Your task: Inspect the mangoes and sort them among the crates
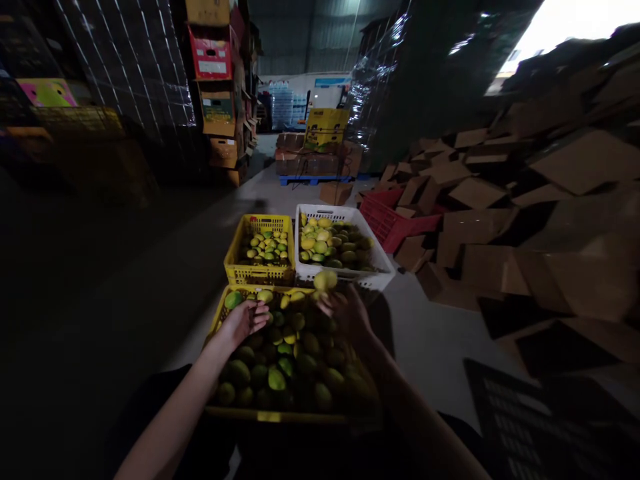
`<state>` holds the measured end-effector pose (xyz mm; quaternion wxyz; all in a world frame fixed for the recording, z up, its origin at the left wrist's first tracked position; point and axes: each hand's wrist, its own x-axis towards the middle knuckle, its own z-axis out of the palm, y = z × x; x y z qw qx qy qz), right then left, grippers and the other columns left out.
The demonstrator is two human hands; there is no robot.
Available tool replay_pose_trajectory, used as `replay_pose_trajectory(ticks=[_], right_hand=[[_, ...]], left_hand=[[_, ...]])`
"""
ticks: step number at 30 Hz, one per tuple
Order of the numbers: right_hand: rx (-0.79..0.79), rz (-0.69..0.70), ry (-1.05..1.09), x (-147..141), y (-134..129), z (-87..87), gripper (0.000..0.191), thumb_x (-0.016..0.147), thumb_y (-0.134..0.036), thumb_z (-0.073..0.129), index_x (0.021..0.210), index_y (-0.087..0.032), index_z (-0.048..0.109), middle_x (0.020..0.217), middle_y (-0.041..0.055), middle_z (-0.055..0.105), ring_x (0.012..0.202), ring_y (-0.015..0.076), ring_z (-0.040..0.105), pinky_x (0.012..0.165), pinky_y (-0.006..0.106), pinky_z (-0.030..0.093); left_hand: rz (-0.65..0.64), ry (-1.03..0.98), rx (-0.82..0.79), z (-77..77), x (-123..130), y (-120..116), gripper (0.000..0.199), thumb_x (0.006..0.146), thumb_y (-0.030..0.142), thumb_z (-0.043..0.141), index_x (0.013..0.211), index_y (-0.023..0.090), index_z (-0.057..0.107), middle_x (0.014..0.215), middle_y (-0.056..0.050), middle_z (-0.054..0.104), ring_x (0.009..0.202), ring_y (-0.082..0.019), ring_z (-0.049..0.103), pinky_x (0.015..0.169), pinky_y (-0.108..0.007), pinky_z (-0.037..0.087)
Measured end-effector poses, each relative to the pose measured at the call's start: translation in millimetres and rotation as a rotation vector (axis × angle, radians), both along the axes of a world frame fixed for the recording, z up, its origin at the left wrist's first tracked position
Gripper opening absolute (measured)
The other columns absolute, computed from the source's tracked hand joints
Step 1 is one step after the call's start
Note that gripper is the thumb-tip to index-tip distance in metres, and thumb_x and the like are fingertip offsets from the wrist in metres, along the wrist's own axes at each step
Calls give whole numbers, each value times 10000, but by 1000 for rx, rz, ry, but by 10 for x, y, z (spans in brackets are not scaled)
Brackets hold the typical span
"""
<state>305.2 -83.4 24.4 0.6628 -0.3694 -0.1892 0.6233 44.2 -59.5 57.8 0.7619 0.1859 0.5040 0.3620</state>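
A large yellow crate (269, 417) full of green and yellow lemons stands right in front of me. Over its back left part is my left hand (246, 323), palm turned inward and fingers apart, beside a yellow-green lemon (265, 295). My right hand (345, 310) is over the back right part, blurred, with a pale yellow lemon (325, 280) at its fingertips; whether the fingers grip it cannot be made out. Behind stand a smaller yellow crate (260, 275) with small lemons and a white crate (383, 263) with larger yellow and dark green ones.
A red crate (385, 217) and a big heap of cardboard boxes (480, 233) lie to the right. Farther back, a blue pallet (314, 180) carries boxes. Stacked cartons (217, 113) rise at the back left. Shadow covers the left floor.
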Motion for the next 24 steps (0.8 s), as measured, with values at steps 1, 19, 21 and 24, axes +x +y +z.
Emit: replay_pose_trajectory(ticks=[1,19,21,24], right_hand=[[-26,-67,-10,135,26,24,155,854,-383,671,973,-286,653,895,-1,721,824,211,723,752,374,611],[-386,165,33,-384,-183,318,182,873,-150,471,947,-171,636,876,88,742,705,171,716,651,266,565],[-382,146,48,-372,-155,303,184,875,-134,465,922,-171,639,856,91,735,673,165,697,614,253,546],[-390,191,90,-373,-129,272,180,866,-120,470,890,-188,635,815,73,720,642,161,668,575,247,526]], left_hand=[[-2,3,4,-14,-4,-1,156,896,141,468,865,173,618,767,-15,693,621,-113,662,629,-213,536],[-379,706,305,-1045,16,-163,356,701,127,743,556,232,435,613,-11,515,1078,-306,657,1003,-400,472],[-425,735,276,-1174,7,-212,373,681,134,765,543,235,433,565,8,478,1028,-308,669,1039,-447,449],[-456,743,266,-1316,-14,-215,358,666,174,794,554,235,459,560,22,473,981,-289,674,1055,-455,443]])
